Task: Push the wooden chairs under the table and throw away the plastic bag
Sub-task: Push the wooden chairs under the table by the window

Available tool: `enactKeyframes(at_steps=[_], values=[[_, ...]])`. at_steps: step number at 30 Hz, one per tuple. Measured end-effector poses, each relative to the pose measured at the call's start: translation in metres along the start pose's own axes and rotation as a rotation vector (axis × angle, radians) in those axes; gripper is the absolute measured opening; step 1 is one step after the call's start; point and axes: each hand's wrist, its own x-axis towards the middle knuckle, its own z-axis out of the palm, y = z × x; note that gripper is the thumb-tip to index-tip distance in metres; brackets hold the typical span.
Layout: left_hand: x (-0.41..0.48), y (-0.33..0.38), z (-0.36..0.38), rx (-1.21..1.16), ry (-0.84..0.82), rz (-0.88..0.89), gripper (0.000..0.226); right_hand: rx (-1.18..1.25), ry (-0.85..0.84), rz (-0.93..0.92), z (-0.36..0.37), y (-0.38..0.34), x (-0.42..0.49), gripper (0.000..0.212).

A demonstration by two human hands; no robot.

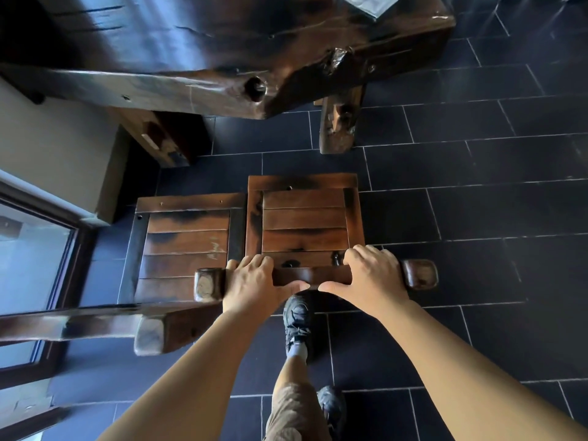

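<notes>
A dark wooden chair (304, 218) with a slatted seat stands on the floor, its seat in front of the heavy slab table (203, 52) and apart from its edge. My left hand (254, 284) and my right hand (372, 275) both grip the chair's top backrest rail, fingers curled over it and thumbs below. A second wooden chair (187, 246) stands just to the left, its seat touching the first chair's side, its backrest rail low at the left. A pale plastic bag (369, 3) lies on the table's far right end, mostly cut off.
The table rests on thick wooden legs (339, 125). A wall corner (57, 148) and a glass door (31, 265) stand at the left. The floor is dark tile (477, 218). My foot in a black shoe (297, 319) is behind the chair.
</notes>
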Motion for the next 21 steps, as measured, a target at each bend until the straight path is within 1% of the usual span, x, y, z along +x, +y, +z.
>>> enactKeyframes(at_steps=[4, 10, 16, 21], values=[[0.028, 0.002, -0.009, 0.0, 0.01, -0.013, 0.102, -0.004, -0.006, -0.016, -0.001, 0.013, 0.031, 0.075], [0.07, 0.006, -0.021, 0.028, -0.009, -0.024, 0.098, -0.002, -0.015, -0.041, 0.0, 0.032, 0.075, 0.073], [0.11, 0.005, -0.032, 0.041, -0.003, -0.026, 0.09, 0.005, 0.008, -0.053, 0.005, 0.045, 0.116, 0.073], [0.148, 0.002, -0.04, 0.037, 0.021, -0.025, 0.09, 0.0, 0.011, -0.067, 0.01, 0.056, 0.155, 0.073]])
